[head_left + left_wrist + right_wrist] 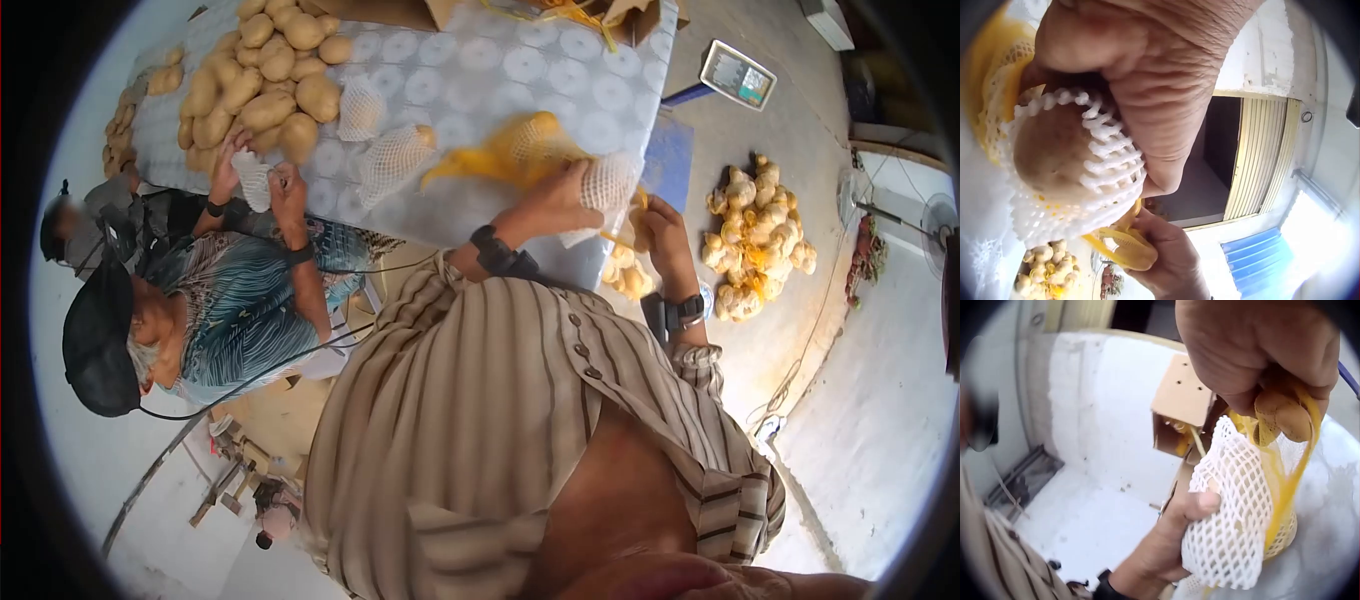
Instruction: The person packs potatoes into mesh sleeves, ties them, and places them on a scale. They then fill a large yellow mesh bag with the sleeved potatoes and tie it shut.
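My left hand [560,205] grips a potato [1054,150] wrapped in a white foam net sleeve [1229,519], its thumb lying on the mesh in the right wrist view. My right hand [665,235] pinches the gathered edge of a yellow mesh bag [1285,494] close beside the sleeve. Most of that bag [490,160] stretches over the table behind my left hand, with another sleeved potato [535,140] inside it. Left of the bag lie a potato in a foam sleeve [395,165] and another foam sleeve [360,107].
A heap of bare potatoes [265,80] covers the table's far left. A person beside me holds a foam sleeve [252,180]. Cardboard boxes [1182,394] stand at the far edge. Filled yellow net bags [755,240] lie on the floor at right, near a scale display [738,75].
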The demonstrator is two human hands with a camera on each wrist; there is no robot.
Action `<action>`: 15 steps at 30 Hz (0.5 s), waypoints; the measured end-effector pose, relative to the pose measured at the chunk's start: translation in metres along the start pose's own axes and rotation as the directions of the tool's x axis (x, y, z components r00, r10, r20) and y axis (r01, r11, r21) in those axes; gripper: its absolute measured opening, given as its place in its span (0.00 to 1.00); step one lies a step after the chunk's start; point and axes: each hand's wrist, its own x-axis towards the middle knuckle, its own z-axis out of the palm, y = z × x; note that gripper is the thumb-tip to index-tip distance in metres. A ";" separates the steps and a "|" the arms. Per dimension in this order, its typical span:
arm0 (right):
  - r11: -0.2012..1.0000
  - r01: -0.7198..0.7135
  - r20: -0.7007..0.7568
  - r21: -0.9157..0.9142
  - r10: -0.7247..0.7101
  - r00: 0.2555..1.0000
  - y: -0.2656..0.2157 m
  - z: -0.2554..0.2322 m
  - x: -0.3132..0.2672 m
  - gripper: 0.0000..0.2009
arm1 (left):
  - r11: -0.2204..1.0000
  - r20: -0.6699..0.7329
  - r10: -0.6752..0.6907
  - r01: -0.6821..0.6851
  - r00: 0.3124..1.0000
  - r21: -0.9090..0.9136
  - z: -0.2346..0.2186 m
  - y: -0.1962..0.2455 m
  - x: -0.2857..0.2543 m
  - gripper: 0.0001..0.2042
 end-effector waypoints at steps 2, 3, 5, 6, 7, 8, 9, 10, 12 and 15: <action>0.980 0.140 0.022 -0.144 -0.138 0.990 0.007 -0.006 0.001 0.08 | 0.906 0.064 0.265 -0.226 0.962 -0.358 0.015 -0.017 0.007 0.27; 0.992 -0.030 0.056 0.123 0.023 0.998 -0.009 0.003 -0.006 0.06 | 0.907 0.020 0.281 -0.259 0.959 -0.333 0.013 -0.014 0.004 0.28; 0.826 -0.297 0.167 0.480 0.246 0.955 -0.021 0.007 -0.005 0.05 | 0.908 -0.068 0.310 -0.317 0.948 -0.276 0.011 -0.008 -0.001 0.29; 0.779 -0.321 0.204 0.538 0.249 0.947 -0.020 0.007 0.003 0.06 | 0.985 0.075 0.127 -0.117 0.989 -0.124 0.003 -0.002 -0.002 0.31; 0.694 -0.286 0.264 0.660 0.142 0.954 -0.027 0.013 0.005 0.07 | 0.961 0.011 0.225 -0.220 0.974 -0.171 0.002 -0.006 -0.006 0.30; 0.704 -0.280 0.267 0.653 0.132 0.955 -0.032 0.015 0.015 0.07 | 0.958 -0.002 0.234 -0.231 0.972 -0.169 -0.002 -0.012 -0.001 0.30; 0.700 -0.249 0.279 0.669 0.074 0.957 -0.042 0.022 0.019 0.08 | 0.929 -0.054 0.306 -0.311 0.950 -0.199 -0.002 -0.014 0.003 0.30; 0.694 -0.219 0.279 0.686 0.027 0.960 -0.048 0.025 0.014 0.09 | 0.892 -0.099 0.372 -0.385 0.923 -0.238 0.007 -0.015 0.004 0.30; 0.717 -0.214 0.234 0.664 0.072 0.969 -0.080 0.052 0.008 0.10 | 0.830 -0.107 0.350 -0.362 0.930 -0.424 0.009 -0.012 0.002 0.30; 0.653 -0.216 0.356 0.726 -0.089 0.930 -0.091 0.061 0.012 0.12 | 0.800 -0.106 0.187 -0.214 0.977 -0.561 -0.011 -0.012 -0.005 0.32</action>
